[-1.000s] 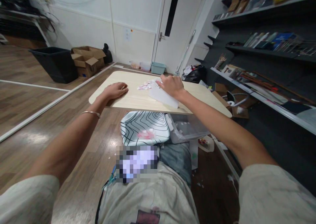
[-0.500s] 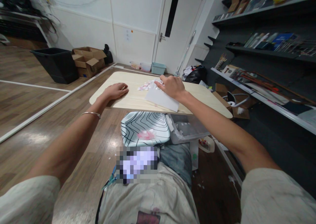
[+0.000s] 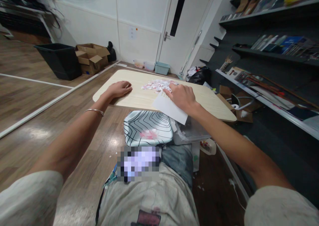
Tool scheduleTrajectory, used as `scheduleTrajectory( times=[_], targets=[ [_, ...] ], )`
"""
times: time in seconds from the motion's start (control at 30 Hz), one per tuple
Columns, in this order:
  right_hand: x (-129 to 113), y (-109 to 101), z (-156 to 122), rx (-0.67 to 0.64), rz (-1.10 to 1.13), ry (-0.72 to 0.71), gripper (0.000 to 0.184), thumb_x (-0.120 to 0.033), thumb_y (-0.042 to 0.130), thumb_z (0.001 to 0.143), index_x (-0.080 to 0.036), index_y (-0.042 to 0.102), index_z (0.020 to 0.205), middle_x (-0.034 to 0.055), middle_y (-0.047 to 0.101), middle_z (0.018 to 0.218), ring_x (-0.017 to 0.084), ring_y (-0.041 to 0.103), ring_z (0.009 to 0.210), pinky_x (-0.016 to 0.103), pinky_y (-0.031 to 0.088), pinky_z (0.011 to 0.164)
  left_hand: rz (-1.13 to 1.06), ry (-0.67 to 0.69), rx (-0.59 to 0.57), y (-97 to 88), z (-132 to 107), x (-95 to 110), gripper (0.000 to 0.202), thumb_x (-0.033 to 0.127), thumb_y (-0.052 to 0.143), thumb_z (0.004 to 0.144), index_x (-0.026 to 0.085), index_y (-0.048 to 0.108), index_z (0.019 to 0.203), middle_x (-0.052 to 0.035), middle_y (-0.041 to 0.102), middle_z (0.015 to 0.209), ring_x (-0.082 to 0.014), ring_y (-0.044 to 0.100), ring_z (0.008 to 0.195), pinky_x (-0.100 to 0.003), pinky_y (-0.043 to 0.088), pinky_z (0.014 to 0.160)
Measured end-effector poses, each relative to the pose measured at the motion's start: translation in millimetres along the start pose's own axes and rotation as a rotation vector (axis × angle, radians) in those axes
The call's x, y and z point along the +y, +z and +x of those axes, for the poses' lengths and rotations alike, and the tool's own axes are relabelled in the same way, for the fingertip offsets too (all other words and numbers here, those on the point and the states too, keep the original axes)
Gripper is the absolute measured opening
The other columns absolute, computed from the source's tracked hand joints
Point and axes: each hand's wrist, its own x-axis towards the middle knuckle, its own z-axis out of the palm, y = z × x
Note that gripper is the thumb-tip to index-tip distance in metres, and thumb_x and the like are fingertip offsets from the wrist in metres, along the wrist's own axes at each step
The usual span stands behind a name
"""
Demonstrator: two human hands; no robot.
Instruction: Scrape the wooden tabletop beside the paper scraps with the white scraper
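Note:
My right hand [image 3: 183, 95] is closed on a stiff white sheet [image 3: 170, 107], paper or card, which slants over the near edge of the pale wooden table [image 3: 206, 101]. Just beyond the sheet, a loose pile of small white and pink scraps [image 3: 157, 85] lies on the tabletop. My left hand [image 3: 121, 89] rests on the table's left part with its fingers loosely stretched out, holding nothing. Below the near edge are a white tray with black lines [image 3: 133, 128], with some pink and white bits in it, and a translucent plastic box [image 3: 186, 134], partly hidden by the sheet and my right forearm.
A pixelated phone-like object [image 3: 141, 163] lies on my lap. Dark shelves [image 3: 269, 53] stand close on the right, with an open cardboard box [image 3: 245, 114] below. A black bin [image 3: 61, 61] and cardboard boxes [image 3: 91, 58] stand far left.
My right hand has drawn the white sheet toward me and to the right, so it now hangs past the table edge. More of the scrap pile shows. My left hand stays on the table.

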Motion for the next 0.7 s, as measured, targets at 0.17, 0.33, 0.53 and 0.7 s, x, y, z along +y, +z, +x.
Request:
scheduleTrajectory(
  times=[0.17,0.33,0.53,0.7],
  targets=[
    [11,-3,-7,0.020,0.025,0.019,0.063,-0.060,0.035,0.117,-0.015,0.072,0.140,0.0233,0.080,0.117,0.034,0.076,0.111,0.038,0.050,0.089,0.006,0.007,-0.009,-0.1,0,0,0.062,0.062,0.044,0.097,0.026,0.074,0.138,-0.0114,0.076,0.148,-0.0350,0.070,0.133,-0.042,0.053,0.111],
    [27,0,0,0.050,0.022,0.084,0.063,-0.059,0.035,0.117,-0.015,0.073,0.141,0.0237,0.080,0.117,0.035,0.076,0.108,0.039,0.050,0.088,0.007,-0.005,-0.015,-1.0,0,0,0.066,0.064,0.044,0.097,0.025,0.073,0.141,-0.0118,0.074,0.150,-0.0340,0.069,0.134,-0.040,0.053,0.111],
    [38,10,5,0.044,0.001,0.085,0.063,-0.058,0.037,0.116,-0.013,0.072,0.143,0.0244,0.080,0.116,0.035,0.076,0.108,0.038,0.050,0.087,0.008,-0.021,-0.007,-2.0,-1,1,0.063,0.065,0.045,0.097,0.027,0.075,0.138,-0.0104,0.076,0.146,-0.0350,0.070,0.131,-0.041,0.054,0.107],
    [42,13,1,-0.017,0.029,-0.022,0.059,-0.058,0.039,0.115,-0.015,0.077,0.131,0.0213,0.082,0.115,0.034,0.075,0.105,0.038,0.049,0.086,0.007,-0.017,-0.005,-2.4,-1,2,0.063,0.063,0.046,0.097,0.026,0.075,0.138,-0.0121,0.076,0.146,-0.0369,0.070,0.131,-0.043,0.054,0.107]
  ],
)
